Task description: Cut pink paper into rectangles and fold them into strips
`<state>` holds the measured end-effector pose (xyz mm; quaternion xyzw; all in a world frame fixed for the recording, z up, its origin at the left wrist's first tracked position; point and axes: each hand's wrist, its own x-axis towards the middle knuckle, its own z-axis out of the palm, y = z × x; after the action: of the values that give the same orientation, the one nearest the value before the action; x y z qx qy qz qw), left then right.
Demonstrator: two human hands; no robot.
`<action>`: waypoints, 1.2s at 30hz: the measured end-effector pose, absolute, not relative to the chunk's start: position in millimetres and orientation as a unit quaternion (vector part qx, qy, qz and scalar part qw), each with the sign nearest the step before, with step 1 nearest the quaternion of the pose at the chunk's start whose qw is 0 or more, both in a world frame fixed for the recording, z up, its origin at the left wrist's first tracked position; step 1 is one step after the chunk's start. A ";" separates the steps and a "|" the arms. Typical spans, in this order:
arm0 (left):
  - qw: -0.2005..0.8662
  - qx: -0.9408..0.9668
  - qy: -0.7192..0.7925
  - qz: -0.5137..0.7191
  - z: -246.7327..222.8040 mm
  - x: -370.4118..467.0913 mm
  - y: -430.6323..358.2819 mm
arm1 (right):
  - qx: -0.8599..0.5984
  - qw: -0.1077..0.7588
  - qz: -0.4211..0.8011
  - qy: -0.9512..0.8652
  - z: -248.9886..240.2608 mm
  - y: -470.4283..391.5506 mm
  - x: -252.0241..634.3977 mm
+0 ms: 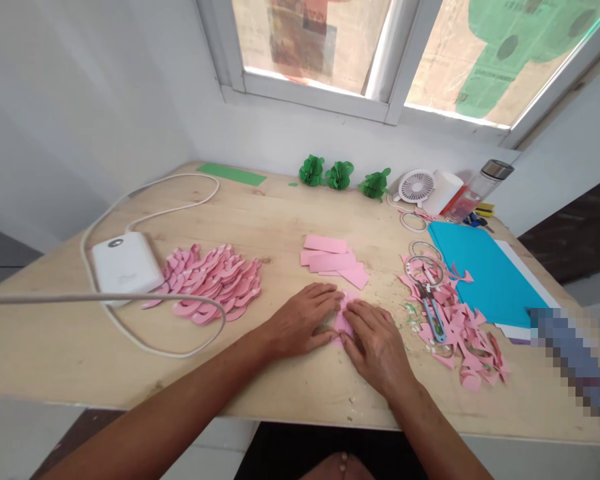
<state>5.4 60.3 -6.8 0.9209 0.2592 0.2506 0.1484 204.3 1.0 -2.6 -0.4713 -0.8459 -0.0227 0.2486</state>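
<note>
A small piece of pink paper (347,313) lies flat on the wooden table, between my two hands and partly covered by them. From its left side my left hand (303,319) presses on the paper, fingers together and thumb at the lower edge. My right hand (379,339) bends over the right side, its fingertips and thumb closed on the paper. Just beyond my hands sits a loose stack of pink paper strips (333,259). To the left is a heap of cut, curvy pink paper pieces (217,283).
Pink scraps (473,347) lie to the right, with blue-handled scissors (434,317) among them. Blue sheets (485,273) are beyond. A white power bank (127,263) and its looping cable (155,348) lie left. Green paper ornaments (339,175), a fan (416,187) and a bottle (480,190) line the back.
</note>
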 end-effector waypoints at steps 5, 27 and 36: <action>0.144 0.921 0.259 0.252 -7.2 5.7 60.3 | -0.472 0.244 -0.022 -0.847 -2.4 1.2 204.5; 0.226 0.896 0.257 0.284 -4.7 2.4 62.2 | -0.473 0.232 -0.012 -0.850 -2.1 2.5 206.6; 0.262 0.877 0.277 0.294 -1.5 0.6 60.7 | -0.476 0.230 -0.008 -0.849 -1.7 2.3 206.5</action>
<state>0.6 60.7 -1.5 0.8765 0.2770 0.2940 0.2617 206.5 2.3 -1.7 -0.4759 -0.8488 -0.0079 0.2300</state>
